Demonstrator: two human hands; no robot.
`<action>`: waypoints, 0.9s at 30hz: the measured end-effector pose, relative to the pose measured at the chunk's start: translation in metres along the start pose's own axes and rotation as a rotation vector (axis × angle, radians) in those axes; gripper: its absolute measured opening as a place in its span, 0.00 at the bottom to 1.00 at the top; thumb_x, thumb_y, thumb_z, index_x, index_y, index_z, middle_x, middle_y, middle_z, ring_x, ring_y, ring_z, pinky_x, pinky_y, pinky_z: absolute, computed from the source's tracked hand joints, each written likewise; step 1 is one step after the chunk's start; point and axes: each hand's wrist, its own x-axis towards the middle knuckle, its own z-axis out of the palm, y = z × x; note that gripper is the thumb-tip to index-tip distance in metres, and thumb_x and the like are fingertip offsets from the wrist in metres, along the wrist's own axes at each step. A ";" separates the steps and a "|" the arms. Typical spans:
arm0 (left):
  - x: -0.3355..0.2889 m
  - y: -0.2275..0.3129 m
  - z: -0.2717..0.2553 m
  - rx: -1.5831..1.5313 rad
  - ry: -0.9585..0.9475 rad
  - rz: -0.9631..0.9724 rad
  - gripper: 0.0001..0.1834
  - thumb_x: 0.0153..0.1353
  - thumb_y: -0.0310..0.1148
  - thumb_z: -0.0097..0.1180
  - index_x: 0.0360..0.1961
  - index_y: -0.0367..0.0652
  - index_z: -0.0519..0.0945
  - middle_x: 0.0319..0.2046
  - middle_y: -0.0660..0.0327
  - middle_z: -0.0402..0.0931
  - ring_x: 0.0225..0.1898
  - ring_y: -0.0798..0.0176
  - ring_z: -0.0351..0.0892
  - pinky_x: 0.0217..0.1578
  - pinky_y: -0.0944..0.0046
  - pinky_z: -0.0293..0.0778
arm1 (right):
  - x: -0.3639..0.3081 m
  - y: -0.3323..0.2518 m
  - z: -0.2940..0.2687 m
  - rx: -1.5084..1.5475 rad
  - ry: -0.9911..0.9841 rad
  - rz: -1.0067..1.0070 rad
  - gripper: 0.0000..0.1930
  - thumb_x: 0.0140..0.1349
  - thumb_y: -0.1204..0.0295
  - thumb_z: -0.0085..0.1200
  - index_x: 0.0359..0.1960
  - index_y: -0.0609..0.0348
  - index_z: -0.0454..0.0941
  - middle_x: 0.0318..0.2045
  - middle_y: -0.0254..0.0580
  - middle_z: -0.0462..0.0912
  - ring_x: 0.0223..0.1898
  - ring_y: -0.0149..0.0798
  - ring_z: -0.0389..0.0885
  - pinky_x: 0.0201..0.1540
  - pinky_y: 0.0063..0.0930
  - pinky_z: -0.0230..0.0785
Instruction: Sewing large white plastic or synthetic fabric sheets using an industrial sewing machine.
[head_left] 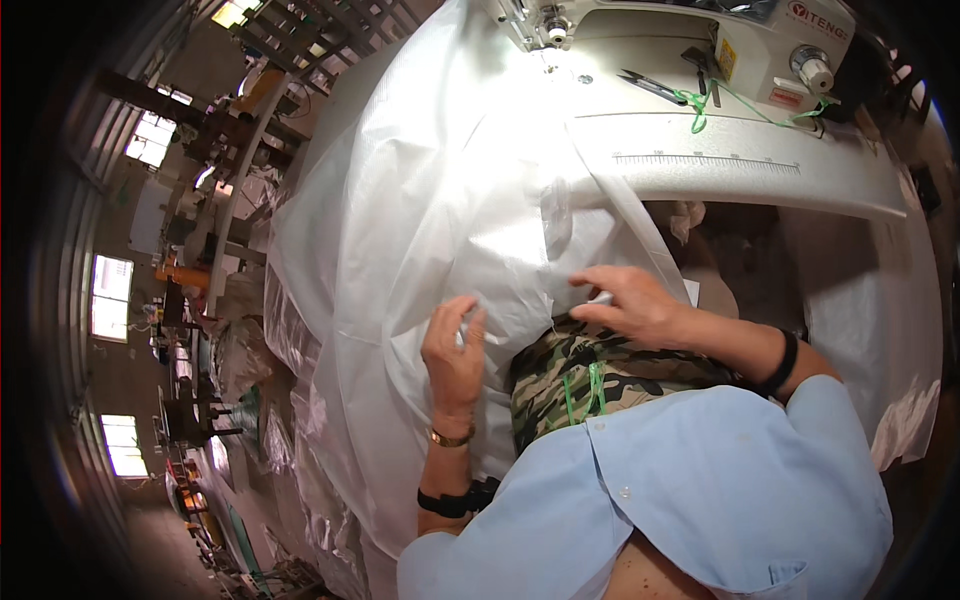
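Note:
A large sheet of thin white material (400,220) spreads from the sewing machine's needle area down over my lap and off to the left. My left hand (455,360) is over the sheet, its fingers curled in toward the thumb; whether a fold is caught between them is hard to see. To its right, my right hand (635,308) hovers at the sheet's near edge, thumb and forefinger apart. Something small and whitish shows between those fingers, too unclear to name. Beyond both hands stands the white sewing machine (770,50), with its needle area (550,60) brightly lit.
Black-handled snips (655,88) and a dark small tool (697,62) lie on the machine bed, beside a tangle of green cord (697,112). A printed ruler scale (705,160) runs along the table's front. Cluttered racks (250,180) and windows are at the left.

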 end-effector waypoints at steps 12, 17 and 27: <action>-0.003 0.039 -0.016 -0.494 -0.431 -0.311 0.17 0.59 0.34 0.68 0.43 0.34 0.80 0.36 0.58 0.81 0.36 0.67 0.81 0.37 0.67 0.78 | -0.024 -0.058 0.067 0.070 -0.364 -0.222 0.18 0.62 0.61 0.57 0.41 0.66 0.76 0.33 0.58 0.82 0.38 0.59 0.81 0.43 0.49 0.74; -0.001 0.047 -0.002 -0.796 -0.577 -0.421 0.26 0.60 0.28 0.65 0.57 0.31 0.71 0.40 0.59 0.80 0.38 0.74 0.78 0.39 0.72 0.76 | -0.029 -0.088 0.057 -0.213 -0.608 -0.373 0.18 0.66 0.59 0.54 0.34 0.66 0.77 0.29 0.55 0.81 0.33 0.55 0.82 0.38 0.45 0.75; -0.027 0.034 0.018 -0.622 -0.293 -0.456 0.13 0.69 0.25 0.54 0.52 0.33 0.71 0.33 0.65 0.79 0.35 0.78 0.75 0.35 0.78 0.71 | -0.020 -0.066 0.036 -0.410 -0.591 -0.480 0.15 0.63 0.61 0.59 0.25 0.60 0.76 0.26 0.43 0.81 0.31 0.48 0.81 0.35 0.41 0.72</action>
